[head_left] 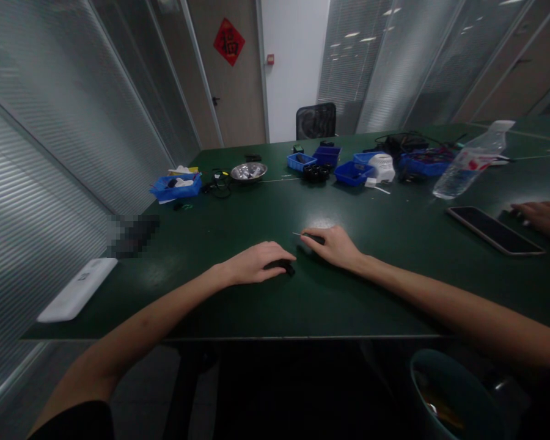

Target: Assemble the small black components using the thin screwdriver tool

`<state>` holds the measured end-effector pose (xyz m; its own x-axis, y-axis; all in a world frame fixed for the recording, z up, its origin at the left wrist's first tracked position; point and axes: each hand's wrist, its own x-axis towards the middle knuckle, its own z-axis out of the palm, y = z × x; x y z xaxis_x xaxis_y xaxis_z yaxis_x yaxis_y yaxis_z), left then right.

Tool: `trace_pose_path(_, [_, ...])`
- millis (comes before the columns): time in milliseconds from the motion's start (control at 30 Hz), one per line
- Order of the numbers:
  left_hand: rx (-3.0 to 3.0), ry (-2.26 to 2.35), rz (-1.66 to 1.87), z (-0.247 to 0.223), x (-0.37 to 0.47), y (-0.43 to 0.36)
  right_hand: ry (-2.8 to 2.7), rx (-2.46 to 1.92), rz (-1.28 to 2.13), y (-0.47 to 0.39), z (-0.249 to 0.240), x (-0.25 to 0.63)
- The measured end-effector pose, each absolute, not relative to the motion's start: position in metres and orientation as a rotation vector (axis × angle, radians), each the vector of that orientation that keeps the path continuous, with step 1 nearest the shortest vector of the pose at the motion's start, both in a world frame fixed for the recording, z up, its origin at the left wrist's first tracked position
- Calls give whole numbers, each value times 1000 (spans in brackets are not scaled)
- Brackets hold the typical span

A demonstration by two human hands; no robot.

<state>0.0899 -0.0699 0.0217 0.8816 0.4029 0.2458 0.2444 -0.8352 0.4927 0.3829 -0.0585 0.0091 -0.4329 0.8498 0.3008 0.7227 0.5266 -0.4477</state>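
Observation:
Close to the middle of the green table [238, 311], my left hand [259, 261] is closed around a small black object [285, 266]; its kind is too dark to make out. Just to its right, my right hand [333, 245] grips what looks like a small screwdriver [313, 238] with a dark handle. Its thin metal shaft points left, above and beyond the fingers of my left hand. The shaft's tip and the black object are apart.
Behind my hands are a steel bowl [241, 173], a blue tray [176, 190], a blue bin [352, 176] and cables [316, 173]. At right, a water bottle [470, 164] leans near a phone [492, 229] and another person's hand [547, 219]. A white box [79, 287] lies left.

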Motion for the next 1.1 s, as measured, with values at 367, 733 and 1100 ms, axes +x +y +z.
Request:
trace_pose_path(367, [2656,448,440,27,88,-65,-2301,-1306,314,-60,10,382])
trace_pose_path(733, [2588,1726,439,0,-96,45,-2325,-1288,334,-60,9,384])
trace_pose_path(1100, [1918,2496,575,-12,-212,66,-2345,-1266,354,-60,9,384])
